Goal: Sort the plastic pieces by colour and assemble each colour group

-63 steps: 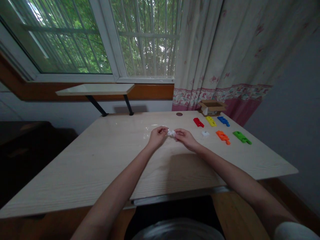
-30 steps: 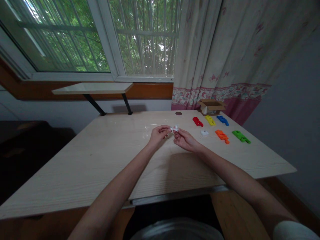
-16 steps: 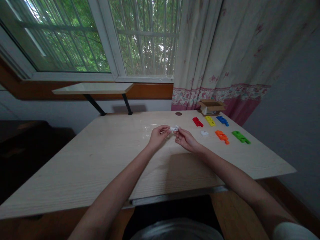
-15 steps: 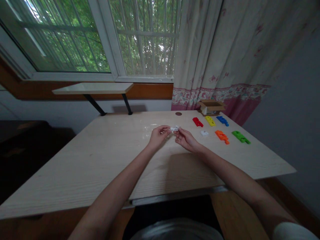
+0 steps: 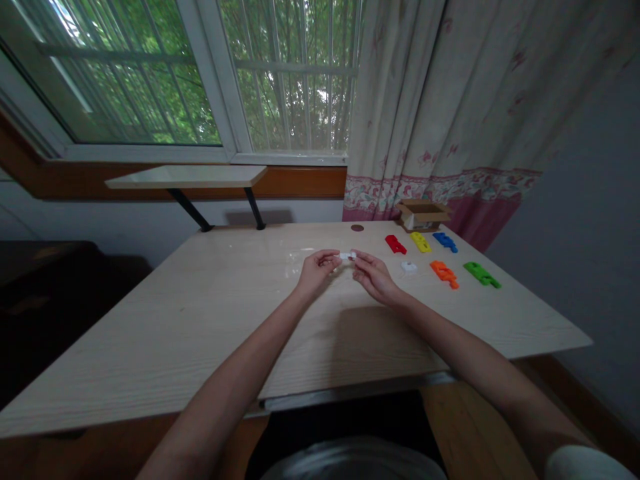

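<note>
Between my two hands, above the middle of the table, is a small white puzzle piece (image 5: 347, 256). My left hand (image 5: 317, 270) pinches its left end with thumb and fingers. At the right end, the fingertips of my right hand (image 5: 374, 275) are closed on it. The piece's exact shape is too small to make out. Another white piece (image 5: 409, 267) lies on the table just right of my right hand. Farther right lie a red piece (image 5: 395, 245), a yellow piece (image 5: 421, 242), a blue piece (image 5: 445, 242), an orange piece (image 5: 444, 273) and a green piece (image 5: 482, 274).
An open cardboard box (image 5: 424, 217) stands at the table's back right corner, by the curtain (image 5: 400, 100). A round brown spot (image 5: 357, 228) shows near the back edge. A raised shelf (image 5: 187, 177) on black legs stands at the back left of the table (image 5: 200, 320).
The white piece has turned between my fingers and now looks flatter. My right fingers have shifted slightly on it; my left hand has barely moved.
</note>
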Tool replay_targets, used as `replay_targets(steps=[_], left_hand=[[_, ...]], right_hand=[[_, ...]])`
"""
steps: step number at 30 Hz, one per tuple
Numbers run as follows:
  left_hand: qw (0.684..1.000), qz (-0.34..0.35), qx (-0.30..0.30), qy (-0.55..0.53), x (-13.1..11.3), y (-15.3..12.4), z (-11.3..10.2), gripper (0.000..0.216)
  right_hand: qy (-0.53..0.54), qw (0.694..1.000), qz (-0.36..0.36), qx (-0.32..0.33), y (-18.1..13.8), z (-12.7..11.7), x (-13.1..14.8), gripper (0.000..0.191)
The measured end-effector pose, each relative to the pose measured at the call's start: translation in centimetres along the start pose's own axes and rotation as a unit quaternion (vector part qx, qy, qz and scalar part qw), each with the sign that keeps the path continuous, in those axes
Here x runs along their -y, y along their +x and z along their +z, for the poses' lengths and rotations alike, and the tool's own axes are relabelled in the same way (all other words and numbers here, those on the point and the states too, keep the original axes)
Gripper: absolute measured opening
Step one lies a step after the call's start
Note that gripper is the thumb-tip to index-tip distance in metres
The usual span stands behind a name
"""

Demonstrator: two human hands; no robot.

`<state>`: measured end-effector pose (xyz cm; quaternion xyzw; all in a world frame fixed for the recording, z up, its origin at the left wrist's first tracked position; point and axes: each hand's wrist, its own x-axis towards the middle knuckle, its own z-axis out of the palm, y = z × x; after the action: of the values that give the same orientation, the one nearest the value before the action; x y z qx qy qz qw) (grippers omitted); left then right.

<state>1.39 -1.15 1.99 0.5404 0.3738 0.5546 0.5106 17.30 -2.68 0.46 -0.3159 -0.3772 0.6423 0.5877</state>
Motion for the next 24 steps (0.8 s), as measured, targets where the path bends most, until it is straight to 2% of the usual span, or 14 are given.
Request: replay_targets(steps=[6, 13, 18, 24], left_hand=[[1.0, -0.008, -0.006, 0.01, -0.2, 0.1, 0.0, 0.032], [0.999, 0.042, -0.009, 0.028, 0.0, -0.2, 0.3, 0.025], [0.996, 0.07, 0.0, 0.059, -0.6, -0.5, 0.3, 0.021], [0.997, 0.068, 0.006, 0.046, -1.4, -0.9, 0.5, 0.024]], right_hand=[[-0.015, 1.0, -0.021, 0.015, -0.2, 0.2, 0.1, 0.039], [-0.026, 0.999, -0.017, 0.011, -0.5, 0.6, 0.3, 0.038], [-0.003, 1.0, 0.013, 0.027, -0.5, 0.5, 0.1, 0.037], [0.031, 0.997, 0.035, 0.058, -0.2, 0.1, -0.3, 0.034]])
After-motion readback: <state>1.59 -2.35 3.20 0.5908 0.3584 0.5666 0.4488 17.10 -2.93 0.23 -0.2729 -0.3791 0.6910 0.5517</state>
